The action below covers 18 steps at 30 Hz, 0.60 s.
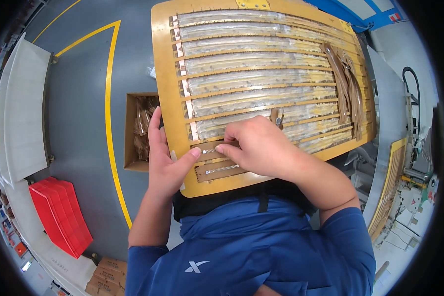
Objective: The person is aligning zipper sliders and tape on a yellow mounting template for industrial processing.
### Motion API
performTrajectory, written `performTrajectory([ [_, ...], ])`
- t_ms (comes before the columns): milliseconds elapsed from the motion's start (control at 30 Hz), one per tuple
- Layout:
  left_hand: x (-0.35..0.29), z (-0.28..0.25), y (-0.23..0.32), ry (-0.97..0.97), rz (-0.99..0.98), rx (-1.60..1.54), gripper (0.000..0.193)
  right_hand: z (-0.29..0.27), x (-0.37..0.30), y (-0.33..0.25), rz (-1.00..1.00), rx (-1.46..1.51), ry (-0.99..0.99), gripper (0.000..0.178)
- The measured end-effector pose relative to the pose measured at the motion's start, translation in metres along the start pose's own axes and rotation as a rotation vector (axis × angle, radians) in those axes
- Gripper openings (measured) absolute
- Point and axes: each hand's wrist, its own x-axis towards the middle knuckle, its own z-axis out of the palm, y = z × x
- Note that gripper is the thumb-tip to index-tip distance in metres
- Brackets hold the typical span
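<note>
A yellow slotted board (pixel 183 123) lies tilted in front of me, its rows filled with cloudy, clear-looking strips. My left hand (pixel 168 160) grips its near left edge, fingers along the side. The left thumb presses near the end of a brown zipper (pixel 209 151) with silver teeth, lying in a slot. From above, my right hand (pixel 256 148) pinches that zipper just right of the thumb; its curled fingers hide the rest. One slot nearer to me sits a second brown zipper (pixel 222 170), partly covered by my right hand.
Loose brown zippers (pixel 343 86) lie across the board's right side, with a short brown piece (pixel 276 117) near my right hand. A cardboard box (pixel 129 130) of brown strips stands left, beyond it a red crate (pixel 61 214). Machinery (pixel 412 197) is at right.
</note>
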Motion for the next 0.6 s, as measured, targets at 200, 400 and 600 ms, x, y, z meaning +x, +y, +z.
performTrajectory([
  [200,0.001,-0.004,-0.004,-0.02,0.037,0.098,0.107,0.004,0.001,-0.002,-0.019,-0.043,0.017,0.026],
  [400,0.005,-0.004,-0.003,-0.014,0.019,0.03,0.11,0.006,0.001,-0.001,0.008,-0.064,0.016,0.026],
  [600,0.005,0.005,-0.002,0.018,0.058,0.223,0.113,0.004,-0.001,-0.003,0.011,-0.062,-0.021,0.029],
])
